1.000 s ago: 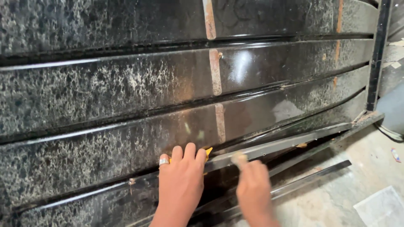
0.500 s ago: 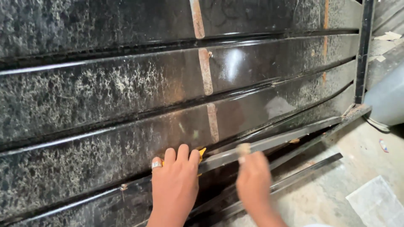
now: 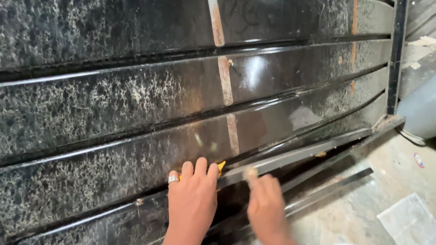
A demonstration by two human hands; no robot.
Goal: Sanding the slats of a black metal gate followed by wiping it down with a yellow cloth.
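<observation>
Low in the frame's centre, the left hand stays pressed flat, fingers together, on the black slab over a yellow wedge; the blurred right hand has crept nearer, perhaps pinching something pale.

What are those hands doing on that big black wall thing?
A person is working low down on a big black slatted metal panel, speckled with pale marks. Their left hand, with a ring on one finger, presses flat against a slat, and a small yellow thing peeks out by its fingers. Their right hand is blurred as it touches the shiny edge strip beside it. It may be rubbing, but what it holds is too blurred to tell.
</observation>
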